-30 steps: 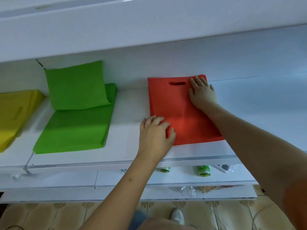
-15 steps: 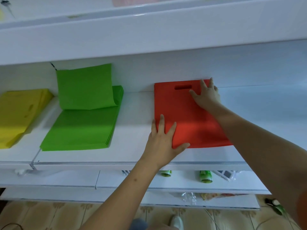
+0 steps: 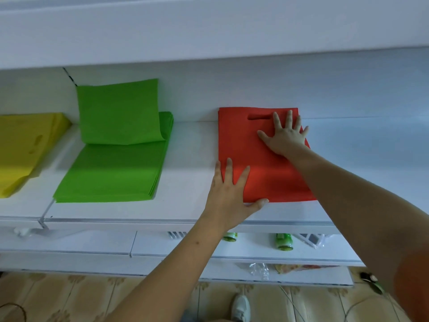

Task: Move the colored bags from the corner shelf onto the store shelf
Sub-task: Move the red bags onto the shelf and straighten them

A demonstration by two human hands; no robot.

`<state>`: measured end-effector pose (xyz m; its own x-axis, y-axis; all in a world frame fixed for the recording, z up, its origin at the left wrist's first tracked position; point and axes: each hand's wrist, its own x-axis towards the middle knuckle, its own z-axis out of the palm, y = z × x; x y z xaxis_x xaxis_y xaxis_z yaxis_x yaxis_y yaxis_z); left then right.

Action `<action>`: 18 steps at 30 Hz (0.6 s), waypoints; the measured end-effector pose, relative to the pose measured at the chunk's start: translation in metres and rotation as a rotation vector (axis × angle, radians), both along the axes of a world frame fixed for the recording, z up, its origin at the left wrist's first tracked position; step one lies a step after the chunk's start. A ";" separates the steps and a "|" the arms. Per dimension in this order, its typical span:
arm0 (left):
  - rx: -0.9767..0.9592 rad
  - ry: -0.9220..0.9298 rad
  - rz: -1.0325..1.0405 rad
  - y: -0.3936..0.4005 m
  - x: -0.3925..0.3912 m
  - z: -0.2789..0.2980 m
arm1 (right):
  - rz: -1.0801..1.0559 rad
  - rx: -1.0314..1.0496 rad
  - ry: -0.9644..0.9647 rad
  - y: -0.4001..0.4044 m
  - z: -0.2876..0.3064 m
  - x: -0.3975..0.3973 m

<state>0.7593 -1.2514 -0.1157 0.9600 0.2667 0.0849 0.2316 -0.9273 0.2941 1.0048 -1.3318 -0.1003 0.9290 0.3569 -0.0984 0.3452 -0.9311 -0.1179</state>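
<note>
Both hands lie flat with fingers spread, gripping nothing. The left hand (image 3: pixel 228 196) presses the red bag's (image 3: pixel 262 173) lower left corner, thumb hooked along its front edge. The right hand (image 3: pixel 286 137) presses the upper right part, at about 1 o'clock from the left hand, fingertips just right of the handle slot (image 3: pixel 260 117).

The red bag lies on the store shelf (image 3: pixel 190 182), its top edge turned up against the back wall. At 9 o'clock from it sits the green stack (image 3: pixel 111 173), top sheet curled upright; the yellow stack (image 3: pixel 21 147) lies beyond, also at 9 o'clock.

The risk seems small: with 2 flat palms and no pinch, an uneven push could skew or wrinkle the thin bag, or slide its front edge past the shelf lip.
</note>
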 end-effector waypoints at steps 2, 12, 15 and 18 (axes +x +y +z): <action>-0.054 0.011 -0.010 0.002 -0.002 0.005 | -0.003 -0.037 -0.033 0.002 0.008 -0.003; -0.296 -0.136 0.104 0.050 -0.050 0.043 | 0.178 0.232 -0.183 0.092 0.059 -0.072; -0.305 -0.231 0.175 0.086 -0.079 0.054 | 0.281 0.339 -0.218 0.139 0.077 -0.107; -0.304 -0.290 0.233 0.126 -0.116 0.063 | 0.383 0.443 -0.226 0.192 0.092 -0.153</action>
